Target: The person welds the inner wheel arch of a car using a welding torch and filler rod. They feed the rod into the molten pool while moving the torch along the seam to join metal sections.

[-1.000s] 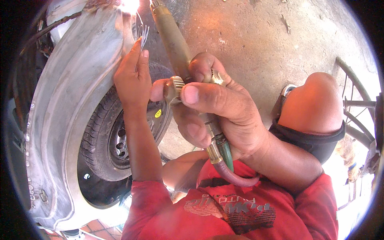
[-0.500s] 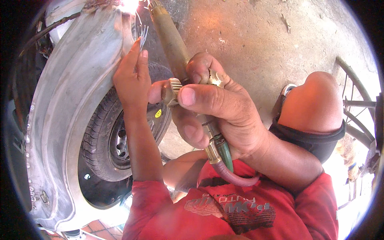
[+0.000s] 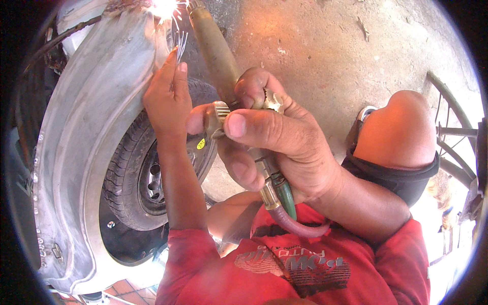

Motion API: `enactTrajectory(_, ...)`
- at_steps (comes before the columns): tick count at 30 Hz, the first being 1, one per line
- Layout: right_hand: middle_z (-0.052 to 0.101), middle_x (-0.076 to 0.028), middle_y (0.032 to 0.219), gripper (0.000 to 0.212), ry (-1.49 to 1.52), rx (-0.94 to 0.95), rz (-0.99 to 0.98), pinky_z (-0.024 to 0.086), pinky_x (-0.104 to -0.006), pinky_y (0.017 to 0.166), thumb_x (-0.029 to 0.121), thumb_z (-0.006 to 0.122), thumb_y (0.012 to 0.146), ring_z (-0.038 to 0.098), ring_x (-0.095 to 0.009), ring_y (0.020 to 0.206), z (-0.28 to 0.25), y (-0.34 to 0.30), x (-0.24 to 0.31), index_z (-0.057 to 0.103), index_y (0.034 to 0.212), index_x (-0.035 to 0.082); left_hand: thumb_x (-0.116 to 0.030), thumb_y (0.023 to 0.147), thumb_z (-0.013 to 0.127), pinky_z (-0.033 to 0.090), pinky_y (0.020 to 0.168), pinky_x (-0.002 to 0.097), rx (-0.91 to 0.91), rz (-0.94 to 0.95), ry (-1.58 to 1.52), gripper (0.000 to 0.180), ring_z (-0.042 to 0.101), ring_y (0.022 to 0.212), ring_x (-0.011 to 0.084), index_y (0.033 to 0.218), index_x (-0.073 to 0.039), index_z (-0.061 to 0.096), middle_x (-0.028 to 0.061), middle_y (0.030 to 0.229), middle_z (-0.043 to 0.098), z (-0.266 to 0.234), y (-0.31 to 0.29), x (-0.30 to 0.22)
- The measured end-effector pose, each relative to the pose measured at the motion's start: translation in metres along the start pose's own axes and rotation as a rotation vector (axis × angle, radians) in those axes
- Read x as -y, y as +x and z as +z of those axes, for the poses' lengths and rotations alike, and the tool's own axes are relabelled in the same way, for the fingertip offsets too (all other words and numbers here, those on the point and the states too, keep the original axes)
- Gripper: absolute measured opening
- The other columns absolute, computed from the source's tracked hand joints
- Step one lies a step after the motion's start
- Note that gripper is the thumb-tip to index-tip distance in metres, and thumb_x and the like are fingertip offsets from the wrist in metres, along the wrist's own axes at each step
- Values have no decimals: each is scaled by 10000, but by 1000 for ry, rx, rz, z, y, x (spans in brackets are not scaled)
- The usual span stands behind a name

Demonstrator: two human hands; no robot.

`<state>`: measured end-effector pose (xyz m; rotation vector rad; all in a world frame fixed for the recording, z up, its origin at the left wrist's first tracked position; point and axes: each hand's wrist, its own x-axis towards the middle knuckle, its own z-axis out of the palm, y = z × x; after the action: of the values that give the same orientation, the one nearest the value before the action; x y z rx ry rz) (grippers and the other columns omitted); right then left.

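Note:
My right hand [image 3: 295, 134] grips a brass-coloured gas welding torch [image 3: 214, 48], its thumb and fingers around the ridged valve knobs. The red hose [image 3: 300, 226] and the green hose [image 3: 287, 201] leave the torch's lower end. At the torch's tip, by the top edge, a white glare [image 3: 163, 7] throws sparks over the grey metal car panel [image 3: 84, 122]; the glare hides the heated spot. My left hand [image 3: 169, 104] pinches a bundle of thin filler wires [image 3: 181, 43] beside the panel's edge, their upper ends close below the glare.
A car wheel [image 3: 137, 178] with a black tyre lies behind my left forearm, within the panel's curved arch. Rough concrete floor [image 3: 325, 46] stretches ahead. My bent knee [image 3: 399, 122] is at the right, next to a spoked wheel [image 3: 450, 101].
Sparks now spray wider from the glare at the torch tip. Both hands stay nearly in place, with only slight shifts of the torch and fingers.

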<state>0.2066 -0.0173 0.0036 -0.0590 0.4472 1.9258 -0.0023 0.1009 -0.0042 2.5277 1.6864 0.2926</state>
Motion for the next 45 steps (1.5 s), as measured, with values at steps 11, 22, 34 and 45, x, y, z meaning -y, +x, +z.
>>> enactTrajectory(11,682,-287,1167,258,-36,-18,14,435,-268,433,32,648,965,604,-197,548,2,-1,0,426,1030,147,-176,1012,646,572,844,393,15,-58,-10,314,741,969,307,1297,-58,702,193,1122,746,-2,0,-7)
enactTrajectory(22,698,-273,1152,259,-66,-17,19,442,-269,434,42,660,963,609,-192,542,2,-1,0,437,1042,148,-177,1007,649,570,840,403,-1,-31,-6,314,740,954,316,1292,-56,704,200,1106,747,-1,3,-6)
enactTrajectory(34,693,-237,1138,247,-269,-26,-15,476,-268,450,23,677,974,678,-170,598,-1,0,1,467,1019,143,-177,1005,648,562,828,417,-7,-21,18,314,735,923,326,1284,-48,705,211,1073,747,1,4,-6)
enactTrajectory(45,662,-61,852,196,-492,-9,6,533,-266,493,-8,668,956,672,-127,613,0,2,-2,507,982,100,-173,1012,632,551,802,421,-37,39,22,302,726,881,343,1266,-28,706,226,1012,739,0,3,-9)
